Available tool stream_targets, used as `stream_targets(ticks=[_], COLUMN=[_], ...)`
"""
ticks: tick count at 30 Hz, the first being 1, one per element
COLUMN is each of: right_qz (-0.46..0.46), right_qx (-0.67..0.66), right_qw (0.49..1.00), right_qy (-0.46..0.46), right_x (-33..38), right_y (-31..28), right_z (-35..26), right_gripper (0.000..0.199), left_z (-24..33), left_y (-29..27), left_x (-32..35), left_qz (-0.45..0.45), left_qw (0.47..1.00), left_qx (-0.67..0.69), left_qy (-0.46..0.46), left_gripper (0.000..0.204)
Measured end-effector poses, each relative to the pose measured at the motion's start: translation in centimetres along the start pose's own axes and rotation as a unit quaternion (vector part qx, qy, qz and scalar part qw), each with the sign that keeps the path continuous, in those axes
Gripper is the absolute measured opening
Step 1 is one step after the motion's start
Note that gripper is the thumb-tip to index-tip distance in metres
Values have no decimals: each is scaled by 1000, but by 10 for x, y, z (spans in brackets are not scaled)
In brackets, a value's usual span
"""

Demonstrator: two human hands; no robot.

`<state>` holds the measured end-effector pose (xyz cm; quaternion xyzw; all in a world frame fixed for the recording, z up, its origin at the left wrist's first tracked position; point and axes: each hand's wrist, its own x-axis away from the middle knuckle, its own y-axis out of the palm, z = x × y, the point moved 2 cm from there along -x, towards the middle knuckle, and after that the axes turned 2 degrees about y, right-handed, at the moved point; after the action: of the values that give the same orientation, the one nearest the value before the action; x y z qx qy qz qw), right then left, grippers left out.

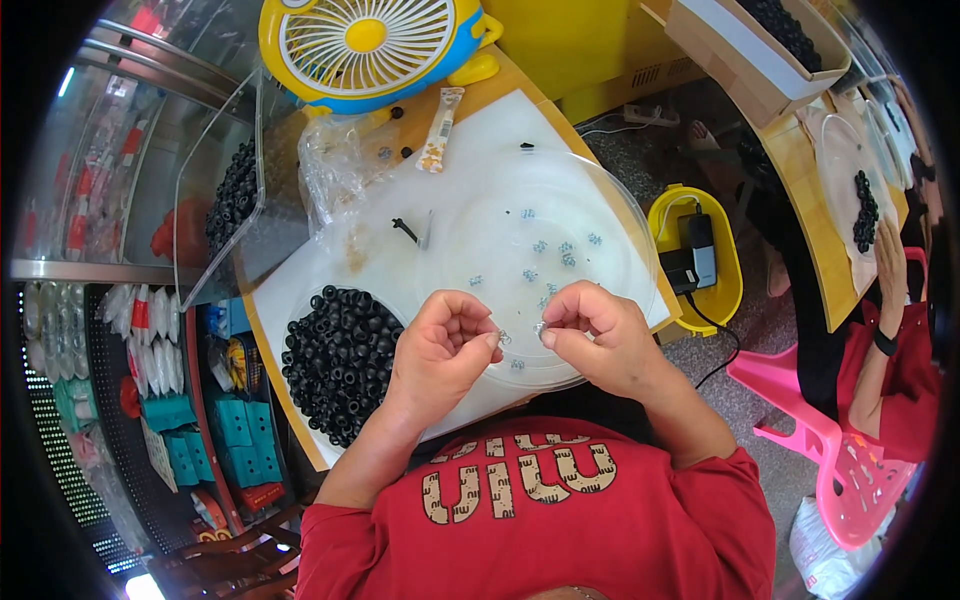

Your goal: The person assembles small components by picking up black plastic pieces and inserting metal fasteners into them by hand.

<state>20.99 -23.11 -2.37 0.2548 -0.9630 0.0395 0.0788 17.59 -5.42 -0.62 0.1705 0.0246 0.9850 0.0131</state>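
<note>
Above the near part of a clear round plastic tray, my two hands face each other, fingertips a short gap apart. My left hand is closed in a thumb-and-forefinger pinch; a tiny shiny bit shows beside its tips, too small to make out. In my right hand, also pinched, is a small shiny metal piece. Several little bluish-grey metal pieces lie scattered over the tray. Left of my left hand, a big heap of black bead-like parts with holes fills another round tray.
A yellow and blue fan stands at the table's far edge, near crumpled clear plastic bags and a narrow packet. A clear bin of black parts sits left. Right are a yellow basket, a pink chair and another person's hand.
</note>
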Motion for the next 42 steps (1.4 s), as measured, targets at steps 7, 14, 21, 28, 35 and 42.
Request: stream_targets(ticks=[7,14,21,28,35,42], right_qz=[21,58,78,99,100,97], right_qx=[11,1,6,-28,-48,-34], right_qw=[999,998,997,995,993,994], right_qy=[-48,-35,-22,-17,-26,-31], right_x=[1,2,4,2,5,6], right_y=[-8,-24,-30,-30,-30,-29], right_z=[1,8,9,10,9,11], right_gripper=[11,11,10,10,10,10], left_z=[-4,1,1,-2,-16,-15], left_y=[-8,-9,-11,-9,9,32], left_x=[1,1,-3,-6,-14,-33], left_qz=[31,14,1,-56,-134,-74], left_qw=[983,928,912,835,765,820], left_qx=[-165,-361,-401,-521,-613,-536], left_qy=[67,90,82,170,143,185], left_gripper=[20,21,22,21,19,18])
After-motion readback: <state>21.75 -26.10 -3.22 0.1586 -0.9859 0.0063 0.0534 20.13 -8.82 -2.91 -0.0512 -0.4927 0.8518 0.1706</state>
